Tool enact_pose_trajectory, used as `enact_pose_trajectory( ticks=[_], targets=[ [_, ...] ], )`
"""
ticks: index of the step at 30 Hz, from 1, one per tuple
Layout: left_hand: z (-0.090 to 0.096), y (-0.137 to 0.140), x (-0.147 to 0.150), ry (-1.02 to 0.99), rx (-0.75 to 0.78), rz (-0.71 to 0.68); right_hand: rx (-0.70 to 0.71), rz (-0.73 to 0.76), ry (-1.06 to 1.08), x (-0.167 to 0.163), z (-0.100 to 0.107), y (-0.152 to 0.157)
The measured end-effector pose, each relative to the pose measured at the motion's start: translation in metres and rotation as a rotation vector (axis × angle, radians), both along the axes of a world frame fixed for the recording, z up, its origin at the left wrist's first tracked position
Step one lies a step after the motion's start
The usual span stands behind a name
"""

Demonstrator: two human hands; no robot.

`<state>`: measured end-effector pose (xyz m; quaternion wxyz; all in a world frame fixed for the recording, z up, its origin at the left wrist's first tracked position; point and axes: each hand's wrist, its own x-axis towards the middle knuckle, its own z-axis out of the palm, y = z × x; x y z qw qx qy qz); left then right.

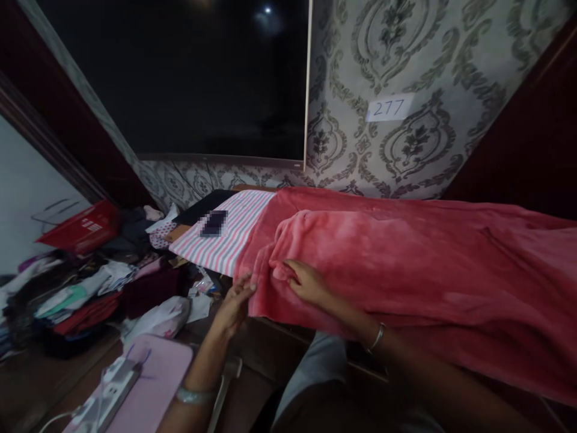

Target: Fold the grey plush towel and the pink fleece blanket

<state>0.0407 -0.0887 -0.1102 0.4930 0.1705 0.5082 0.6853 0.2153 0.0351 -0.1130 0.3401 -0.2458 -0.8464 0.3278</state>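
Note:
A plush red blanket (383, 252) lies spread over a long surface against the wall, its near edge hanging down. My left hand (234, 307) is at the blanket's left front corner, fingers closed on its edge. A short way to the right, my right hand (309, 282) pinches a bunched fold of the same blanket between thumb and fingers. Beyond the blanket's left edge, a pink, white and grey striped cloth (229, 234) lies flat, with a pixelated dark item (214, 223) on it.
A large dark television (202, 78) hangs above. To the left are heaped clothes (90, 288) and a red basket (85, 225). A power strip (110, 391) lies on a pink board (157, 367) near my left arm. A paper marked 277 (390, 107) is on the wallpaper.

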Motion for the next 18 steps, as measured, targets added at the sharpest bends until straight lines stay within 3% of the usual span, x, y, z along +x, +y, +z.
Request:
enact_pose_trajectory(
  ticks=[3,8,15,18],
  targets=[
    [-0.015,-0.014,0.009,0.024,-0.025,-0.058,0.099,-0.028,-0.066,0.007,-0.013,-0.007],
    [-0.032,-0.028,0.029,0.148,-0.135,-0.124,0.217,-0.058,-0.119,0.016,-0.016,-0.018],
    [-0.013,-0.022,0.042,0.229,-0.001,0.038,0.114,-0.059,0.286,0.015,-0.005,-0.026],
    [-0.006,-0.019,0.051,0.206,0.070,0.053,0.081,0.036,0.254,0.019,-0.003,-0.034]
  ],
)
